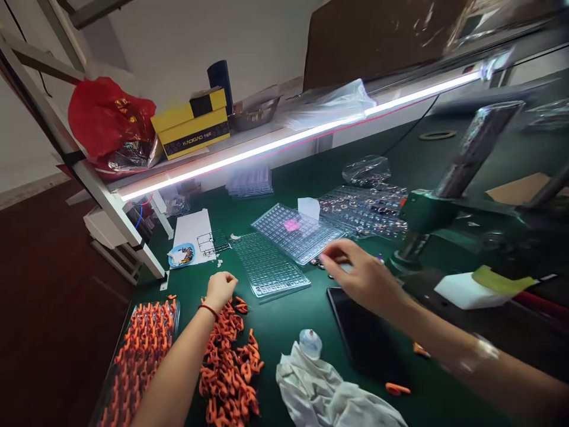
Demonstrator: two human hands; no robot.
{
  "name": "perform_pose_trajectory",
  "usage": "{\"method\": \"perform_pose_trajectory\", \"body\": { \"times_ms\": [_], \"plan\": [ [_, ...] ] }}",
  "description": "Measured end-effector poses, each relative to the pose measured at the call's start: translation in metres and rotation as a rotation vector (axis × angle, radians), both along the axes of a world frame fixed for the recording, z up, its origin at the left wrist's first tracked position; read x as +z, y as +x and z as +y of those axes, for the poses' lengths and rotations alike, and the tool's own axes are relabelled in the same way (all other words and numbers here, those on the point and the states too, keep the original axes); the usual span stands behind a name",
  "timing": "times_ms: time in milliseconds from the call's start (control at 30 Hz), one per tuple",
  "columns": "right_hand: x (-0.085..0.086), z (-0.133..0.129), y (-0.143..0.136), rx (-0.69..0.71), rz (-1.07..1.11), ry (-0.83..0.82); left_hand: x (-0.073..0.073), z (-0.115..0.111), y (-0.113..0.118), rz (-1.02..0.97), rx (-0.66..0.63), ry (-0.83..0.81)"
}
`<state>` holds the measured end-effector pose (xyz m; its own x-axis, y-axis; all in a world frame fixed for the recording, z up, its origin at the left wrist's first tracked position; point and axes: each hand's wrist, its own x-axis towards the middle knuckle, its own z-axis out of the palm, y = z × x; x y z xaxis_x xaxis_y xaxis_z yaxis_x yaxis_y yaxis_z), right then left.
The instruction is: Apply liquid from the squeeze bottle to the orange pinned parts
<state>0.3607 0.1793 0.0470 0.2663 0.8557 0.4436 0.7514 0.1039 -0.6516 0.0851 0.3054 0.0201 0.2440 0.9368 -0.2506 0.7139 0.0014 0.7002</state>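
My left hand (221,289), with a red band at its wrist, hovers with curled fingers at the far end of a pile of orange clip-like plastic pieces (229,367). Anything inside its fingers is hidden. My right hand (359,271) has thumb and fingers pinched together beside the near edge of a clear plastic grid tray (284,228) with a pink patch. What that pinch holds, if anything, is too small to tell. A second clear grid tray (269,267) lies flat between the hands, partly under the first.
Orange pieces stand in rows in a tray (149,338) at left. A dark phone-like slab (364,332), white cloth (329,391) and small clear-blue domed object (310,343) lie in front. A green metal press (427,219) stands at right; a lit tube (284,139) crosses above.
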Motion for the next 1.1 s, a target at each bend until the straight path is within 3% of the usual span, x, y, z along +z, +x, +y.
{"method": "perform_pose_trajectory", "body": {
  "times_ms": [133,200,267,400,633,733,867,1000,1100],
  "plan": [
    [-0.024,-0.103,-0.036,0.223,0.119,-0.036,0.006,-0.018,-0.009,0.225,-0.138,0.072],
    [-0.041,-0.131,-0.059,0.316,0.148,-0.092,0.007,-0.023,-0.007,0.319,-0.186,0.107],
    [-0.057,-0.142,-0.076,0.311,0.162,-0.132,0.006,-0.026,-0.001,0.407,-0.197,0.151],
    [-0.08,-0.14,-0.088,0.273,0.154,-0.166,0.003,-0.031,0.013,0.558,-0.128,0.239],
    [-0.088,-0.146,-0.092,0.559,0.087,-0.214,-0.002,-0.034,0.034,0.673,-0.075,0.225],
    [-0.088,-0.137,-0.076,0.47,0.095,-0.2,0.001,-0.034,0.038,0.689,-0.074,0.189],
    [-0.094,-0.105,-0.057,0.28,0.108,-0.161,0.008,-0.043,0.039,0.666,-0.136,0.139],
    [-0.099,-0.071,-0.064,0.278,0.13,-0.178,0.012,-0.063,0.038,0.602,-0.243,0.134],
    [-0.095,-0.061,-0.072,0.324,0.177,-0.23,0.012,-0.078,0.032,0.534,-0.293,0.164]
  ]
}}
